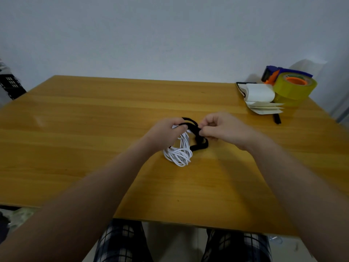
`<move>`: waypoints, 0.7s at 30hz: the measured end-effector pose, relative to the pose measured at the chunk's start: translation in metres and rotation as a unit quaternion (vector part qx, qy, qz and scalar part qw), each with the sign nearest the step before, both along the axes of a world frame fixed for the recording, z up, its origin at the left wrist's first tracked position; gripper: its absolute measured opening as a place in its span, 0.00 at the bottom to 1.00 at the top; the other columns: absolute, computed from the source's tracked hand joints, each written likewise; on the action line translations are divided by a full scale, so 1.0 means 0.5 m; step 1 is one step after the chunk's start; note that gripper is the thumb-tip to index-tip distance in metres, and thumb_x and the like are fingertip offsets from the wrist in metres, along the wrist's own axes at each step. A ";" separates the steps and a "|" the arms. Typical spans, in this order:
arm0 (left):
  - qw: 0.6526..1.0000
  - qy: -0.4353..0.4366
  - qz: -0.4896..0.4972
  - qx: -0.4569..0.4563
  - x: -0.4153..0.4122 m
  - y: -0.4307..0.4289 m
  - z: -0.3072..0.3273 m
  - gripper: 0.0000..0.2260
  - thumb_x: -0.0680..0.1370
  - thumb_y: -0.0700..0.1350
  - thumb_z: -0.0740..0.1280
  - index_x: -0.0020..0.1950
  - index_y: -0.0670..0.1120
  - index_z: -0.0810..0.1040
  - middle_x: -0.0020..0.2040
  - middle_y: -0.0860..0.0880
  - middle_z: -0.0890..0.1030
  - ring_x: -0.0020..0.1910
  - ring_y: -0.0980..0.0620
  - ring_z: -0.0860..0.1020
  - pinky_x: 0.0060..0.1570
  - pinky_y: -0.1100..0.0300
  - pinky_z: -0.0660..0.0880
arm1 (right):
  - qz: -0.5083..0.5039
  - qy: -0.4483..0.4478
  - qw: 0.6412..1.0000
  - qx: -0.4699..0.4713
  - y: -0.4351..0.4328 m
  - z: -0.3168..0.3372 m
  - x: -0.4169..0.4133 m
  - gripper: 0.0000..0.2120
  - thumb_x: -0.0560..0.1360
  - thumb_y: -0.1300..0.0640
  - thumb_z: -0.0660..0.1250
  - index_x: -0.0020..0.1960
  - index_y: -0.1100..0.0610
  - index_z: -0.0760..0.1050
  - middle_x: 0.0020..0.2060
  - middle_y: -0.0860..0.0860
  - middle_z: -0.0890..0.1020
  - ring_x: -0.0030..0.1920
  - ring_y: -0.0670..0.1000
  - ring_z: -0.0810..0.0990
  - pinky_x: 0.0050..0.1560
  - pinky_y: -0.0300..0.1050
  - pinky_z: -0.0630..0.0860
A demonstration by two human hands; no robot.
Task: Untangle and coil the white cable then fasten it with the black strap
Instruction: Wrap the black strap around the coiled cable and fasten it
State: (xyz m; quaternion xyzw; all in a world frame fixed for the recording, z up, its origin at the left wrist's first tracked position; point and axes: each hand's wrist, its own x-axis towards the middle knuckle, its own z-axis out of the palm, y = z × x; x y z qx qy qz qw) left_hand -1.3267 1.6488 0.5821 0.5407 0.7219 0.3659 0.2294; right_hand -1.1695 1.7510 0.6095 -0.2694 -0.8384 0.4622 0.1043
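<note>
Plaid trousers (pixel 120 242) fill the bottom edge of the view, below the near rim of a wooden table (pixel 85 133), as a seated person reaches both bare forearms out over the tabletop. At the middle of the table, the left hand (pixel 165 134) curls its fingers round the upper end of the white cable (pixel 179 156), which is gathered into a loose bundle of loops; the bundle's lower end hangs down to rest on the wood just in front of that hand. The black strap (pixel 201 145) arcs over the left fingers, crosses to the right hand (pixel 221 129) and drops in a dark loop that lies on the table touching the right side of the cable bundle. The right hand, fingers bent inward, pinches the strap between thumb and fingertips, close beside the left hand (the two nearly meet above the bundle). Whether the strap already runs fully round the coil cannot be told, since the hands cover that part.

At the far right corner of the table sits a yellow tape roll (pixel 294 89) with an orange core, mounted on a blue-and-orange dispenser (pixel 277 71). Just beside it, toward the centre, lies a stack of white paper (pixel 260 95) with its top sheets curled over, and a black pen (pixel 277 119) lies just in front of the stack. A pale, plain wall (pixel 170 35) rises behind the table.
</note>
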 end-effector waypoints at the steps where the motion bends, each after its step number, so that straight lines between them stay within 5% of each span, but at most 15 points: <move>1: 1.000 -0.002 0.009 0.001 -0.002 0.002 0.000 0.10 0.81 0.45 0.59 0.56 0.48 0.80 0.42 0.54 0.78 0.38 0.57 0.75 0.34 0.64 0.69 | 0.012 -0.014 1.000 -0.024 0.001 0.003 0.004 0.03 0.71 0.62 0.68 0.40 0.56 0.77 0.33 0.51 0.77 0.35 0.47 0.73 0.39 0.41 0.70; 6: 1.000 0.001 0.018 -0.006 -0.006 0.009 -0.001 0.11 0.81 0.46 0.59 0.55 0.47 0.80 0.44 0.51 0.79 0.38 0.55 0.75 0.35 0.61 0.70 | -0.010 0.028 0.996 -0.079 -0.003 -0.005 0.003 0.03 0.72 0.57 0.69 0.42 0.56 0.78 0.37 0.48 0.80 0.38 0.46 0.77 0.42 0.42 0.75; 12: 0.996 -0.084 0.034 0.000 -0.008 0.004 -0.009 0.08 0.81 0.44 0.59 0.52 0.47 0.78 0.39 0.52 0.76 0.35 0.56 0.73 0.30 0.66 0.70 | -0.003 0.014 1.000 -0.001 -0.016 -0.003 0.005 0.07 0.71 0.56 0.72 0.43 0.60 0.80 0.38 0.53 0.80 0.36 0.45 0.75 0.35 0.32 0.71; 18: 0.950 -0.310 0.015 -0.023 -0.001 -0.010 -0.037 0.15 0.80 0.49 0.63 0.65 0.46 0.71 0.44 0.48 0.79 0.32 0.55 0.73 0.31 0.62 0.70 | -0.033 0.097 0.981 -0.163 -0.039 -0.005 -0.012 0.09 0.76 0.57 0.65 0.42 0.63 0.74 0.24 0.49 0.76 0.24 0.48 0.71 0.25 0.38 0.70; 21: 0.949 -0.310 0.041 -0.035 0.003 -0.010 -0.040 0.17 0.79 0.50 0.64 0.66 0.46 0.69 0.42 0.49 0.79 0.34 0.54 0.72 0.35 0.60 0.69 | -0.043 0.145 0.963 -0.223 -0.051 -0.011 -0.024 0.04 0.76 0.64 0.64 0.43 0.64 0.75 0.28 0.52 0.79 0.25 0.46 0.74 0.27 0.35 0.74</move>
